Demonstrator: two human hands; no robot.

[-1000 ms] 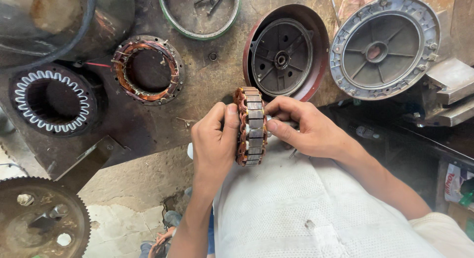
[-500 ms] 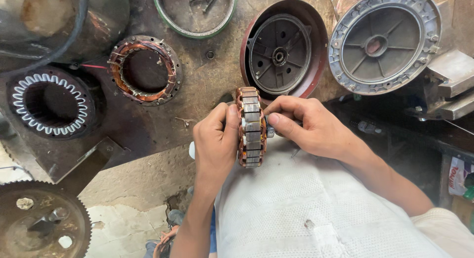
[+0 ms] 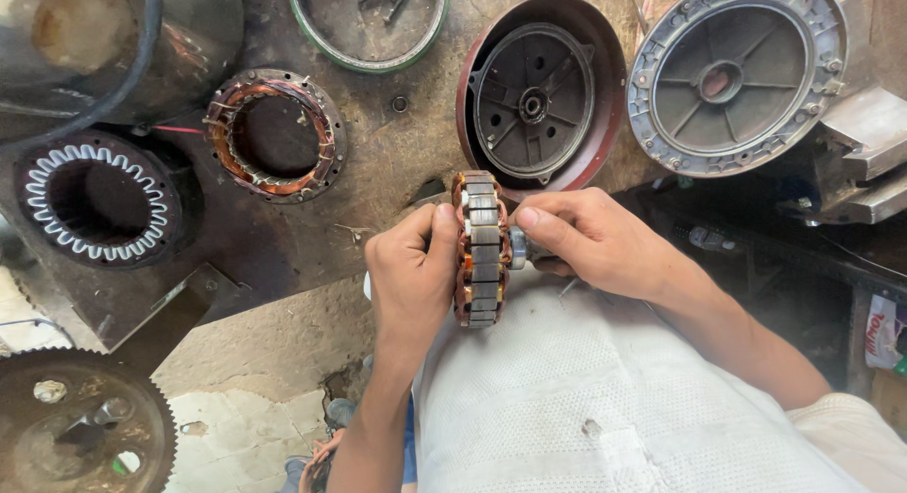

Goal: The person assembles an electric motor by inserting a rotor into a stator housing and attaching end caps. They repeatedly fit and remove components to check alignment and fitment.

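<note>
The left hand (image 3: 411,276) wraps its fingers and thumb around the left face of a wound motor core (image 3: 480,250), a ring of stacked steel plates with copper wire between its teeth, held on edge just above the person's lap. The right hand (image 3: 590,243) closes on the core's right side, its thumb lying along the top and its fingertips pinched at a small metal stub (image 3: 518,246) at the centre; what the stub is cannot be told. The core looks stiff and fairly heavy for its size, best gripped by the steel rim, since the copper windings would likely scratch or bend if squeezed. Beneath the hands lies a white textured cloth (image 3: 605,399) over the lap. Just beyond the core, on the grimy workbench (image 3: 397,162), rests a dark red round cover (image 3: 539,92), and to its right a grey cast housing (image 3: 737,73). Further left sit another copper-wound ring (image 3: 276,134) and a dark ring with white loops (image 3: 99,200). A green-rimmed dish (image 3: 368,21) stands at the far edge, and a toothed wheel (image 3: 80,427) lies near left.
</note>
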